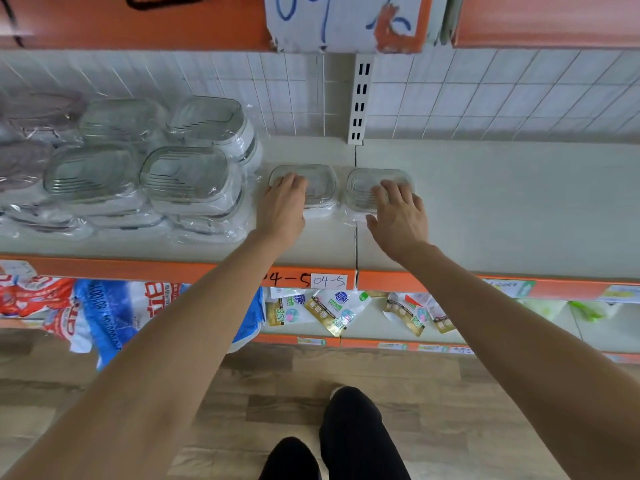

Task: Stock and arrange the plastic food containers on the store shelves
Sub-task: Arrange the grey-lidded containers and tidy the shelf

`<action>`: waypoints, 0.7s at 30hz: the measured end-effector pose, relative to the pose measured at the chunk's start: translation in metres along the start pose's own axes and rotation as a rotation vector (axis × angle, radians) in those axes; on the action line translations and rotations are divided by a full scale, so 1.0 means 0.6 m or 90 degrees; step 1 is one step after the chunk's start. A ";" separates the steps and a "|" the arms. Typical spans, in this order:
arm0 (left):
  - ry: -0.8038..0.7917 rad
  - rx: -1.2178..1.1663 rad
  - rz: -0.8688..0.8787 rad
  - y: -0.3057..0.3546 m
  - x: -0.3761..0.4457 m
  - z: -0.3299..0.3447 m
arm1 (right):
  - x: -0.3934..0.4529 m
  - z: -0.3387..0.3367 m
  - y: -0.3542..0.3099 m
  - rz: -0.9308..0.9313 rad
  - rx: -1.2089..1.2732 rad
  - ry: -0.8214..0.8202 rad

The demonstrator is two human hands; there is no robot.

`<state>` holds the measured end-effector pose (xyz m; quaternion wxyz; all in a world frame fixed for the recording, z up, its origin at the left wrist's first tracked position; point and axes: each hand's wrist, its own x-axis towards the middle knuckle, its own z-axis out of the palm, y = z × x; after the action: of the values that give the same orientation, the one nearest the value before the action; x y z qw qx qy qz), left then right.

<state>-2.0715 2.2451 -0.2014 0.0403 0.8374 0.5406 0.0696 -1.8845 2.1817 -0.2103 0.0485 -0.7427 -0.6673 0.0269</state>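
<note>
**Two containers being set on the shelf**

The left hand (284,199) rests flat, fingers spread, on one wrapped container (320,183); the right hand (398,211) lies spread on another (363,187) just beside it. Both sit on the shelf (502,202), right of the stacks (152,168). Next, probably nudging them into line.

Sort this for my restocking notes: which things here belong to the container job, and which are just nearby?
Job: left hand on one small container; right hand on another; wrapped container stacks; shelf.
Nearby: shelf label; sachets and bags below.
</note>
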 end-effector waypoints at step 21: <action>-0.201 0.006 0.095 -0.010 -0.105 -0.154 | -0.089 -0.142 -0.081 -0.056 0.014 -0.138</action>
<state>-2.1173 2.1898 -0.1156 0.1153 0.8760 0.4641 -0.0628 -1.9292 2.1304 -0.1218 -0.0144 -0.7047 -0.7004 0.1122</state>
